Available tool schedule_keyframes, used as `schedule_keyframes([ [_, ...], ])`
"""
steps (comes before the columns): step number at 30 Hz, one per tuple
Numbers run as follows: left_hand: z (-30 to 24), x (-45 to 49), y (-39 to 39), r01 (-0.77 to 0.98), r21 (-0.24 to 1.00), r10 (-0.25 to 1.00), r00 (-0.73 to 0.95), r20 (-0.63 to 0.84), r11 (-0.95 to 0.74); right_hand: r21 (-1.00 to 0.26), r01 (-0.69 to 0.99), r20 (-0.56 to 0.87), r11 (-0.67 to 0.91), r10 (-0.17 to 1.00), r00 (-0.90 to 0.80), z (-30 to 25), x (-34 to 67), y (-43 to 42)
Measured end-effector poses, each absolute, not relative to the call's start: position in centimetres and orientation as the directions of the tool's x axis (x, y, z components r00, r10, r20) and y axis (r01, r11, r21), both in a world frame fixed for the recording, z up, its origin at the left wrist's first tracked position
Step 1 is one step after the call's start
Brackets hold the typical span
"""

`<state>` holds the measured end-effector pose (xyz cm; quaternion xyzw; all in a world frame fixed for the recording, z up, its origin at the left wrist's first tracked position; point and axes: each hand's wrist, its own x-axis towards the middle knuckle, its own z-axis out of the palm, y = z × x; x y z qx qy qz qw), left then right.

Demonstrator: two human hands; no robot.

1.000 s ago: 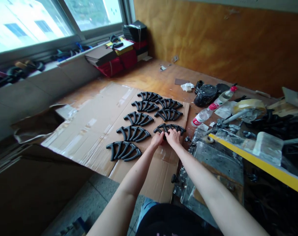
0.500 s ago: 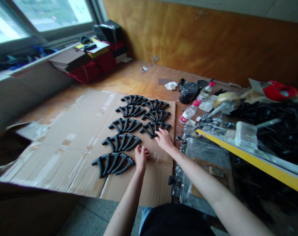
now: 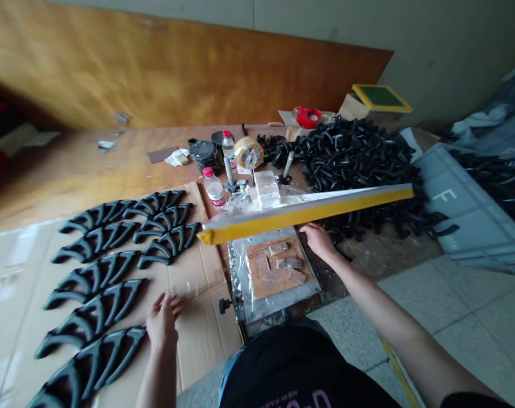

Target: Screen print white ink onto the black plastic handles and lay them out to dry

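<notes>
On the cardboard sheet (image 3: 198,317), curved black plastic handles (image 3: 99,311) lie nested in fanned groups, forming two columns. My left hand (image 3: 162,320) hovers over the cardboard just right of the nearest groups, fingers loosely curled and apart, nothing seen in them. My right hand (image 3: 320,241) is at the lower edge of a yellow-edged frame (image 3: 278,222), its fingers loosely stretched; whether they touch the frame I cannot tell. Below the frame is a metal base plate (image 3: 257,310) bearing a brown board (image 3: 257,286) with several small clear blocks.
A large heap of black handles (image 3: 359,156) fills the back right, beside a grey crate (image 3: 446,195) holding more. Two plastic bottles (image 3: 215,190), a black tub (image 3: 203,154), a tape roll (image 3: 249,153) and a red tape dispenser (image 3: 309,117) stand behind the frame.
The view has swung right, bringing the heap and crate into sight. My right hand has left the handle groups and moved right to the frame; my left hand remains over the cardboard.
</notes>
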<state>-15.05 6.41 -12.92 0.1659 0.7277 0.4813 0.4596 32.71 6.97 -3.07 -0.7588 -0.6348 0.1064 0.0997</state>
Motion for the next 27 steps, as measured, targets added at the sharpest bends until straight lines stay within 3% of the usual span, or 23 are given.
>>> schedule_keyframes([
  [2,-12.1,-12.9,5.0,-0.192,0.848,0.689,-0.509,-0.516,0.494,-0.191,0.949,-0.107,-0.25,0.967,0.233,-4.3,38.1,5.9],
  [5,-10.9,-9.4,3.8,-0.174,0.852,0.718,-0.471,-0.512,0.494,-0.158,0.958,-0.212,-0.238,0.956,0.203,-6.2,42.9,4.6],
  [9,-8.7,-5.0,3.7,-0.132,0.894,0.779,-0.448,-0.439,0.428,-0.178,0.961,-0.178,-0.21,0.968,0.179,-7.1,44.6,4.4],
  [12,-5.3,-2.1,4.5,-0.093,0.93,0.826,-0.435,-0.358,0.354,-0.209,0.975,0.017,-0.069,0.997,0.074,-6.4,42.7,4.9],
  [14,-2.0,-0.2,5.6,-0.086,0.964,0.873,-0.411,-0.263,0.25,-0.255,0.955,0.132,0.149,0.984,-0.118,-5.8,39.6,5.1],
  [18,6.1,3.2,9.3,-0.159,0.985,0.918,-0.396,0.0,-0.068,-0.298,0.776,0.222,0.556,0.831,-0.51,-5.2,31.9,5.1],
  [21,10.6,4.9,11.7,-0.168,0.963,0.885,-0.452,0.115,-0.211,-0.232,0.744,0.221,0.626,0.779,-0.586,-5.4,28.2,5.1],
  [24,12.1,5.2,12.0,-0.1,0.979,0.884,-0.454,0.113,-0.177,-0.194,0.747,0.198,0.636,0.771,-0.606,-5.6,27.3,4.8],
  [27,10.9,4.2,9.9,-0.017,0.991,0.921,-0.373,0.114,-0.13,-0.298,0.78,0.185,0.55,0.835,-0.518,-5.5,29.1,4.2],
])
